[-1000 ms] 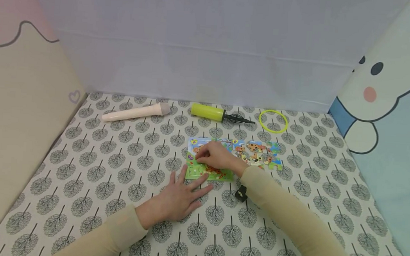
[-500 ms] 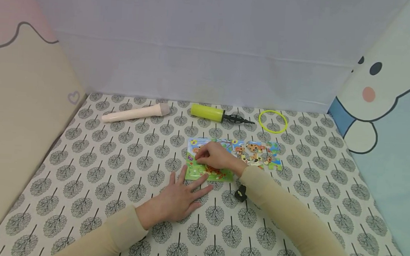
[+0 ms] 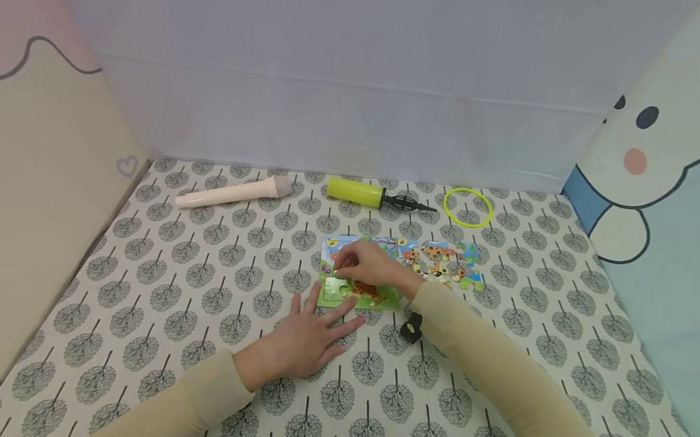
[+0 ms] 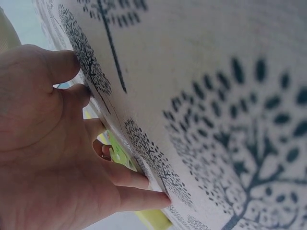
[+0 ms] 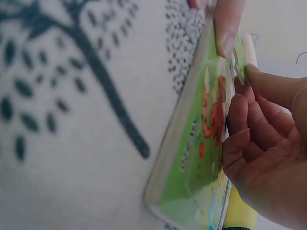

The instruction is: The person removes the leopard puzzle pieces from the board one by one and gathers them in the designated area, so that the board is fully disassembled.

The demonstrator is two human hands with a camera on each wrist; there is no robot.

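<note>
A puzzle board (image 3: pixel 328 300) with a green rim and an animal picture lies flat on the patterned cloth. My right hand (image 3: pixel 370 265) is over its middle and hides part of the picture. In the right wrist view, its thumb and finger pinch a small green puzzle piece (image 5: pixel 239 58) close over the board. My left hand (image 3: pixel 306 341) lies with spread fingers in front of the board, fingertips at its near edge. Right of the board sits a group of puzzle pieces (image 3: pixel 437 274) with animal faces, partly overlapped by the right wrist.
Along the back are a pale pink microphone-shaped stick (image 3: pixel 231 192), a yellow-green hand pump (image 3: pixel 354 191) with a black nozzle, and a yellow ring (image 3: pixel 445 209). A small black object (image 3: pixel 411 329) sits beside the right sleeve. Fabric walls enclose the table's back and sides.
Both hands stay almost where they were. A bright sheen now shows on the board's lower left, just under the right fingertips.
</note>
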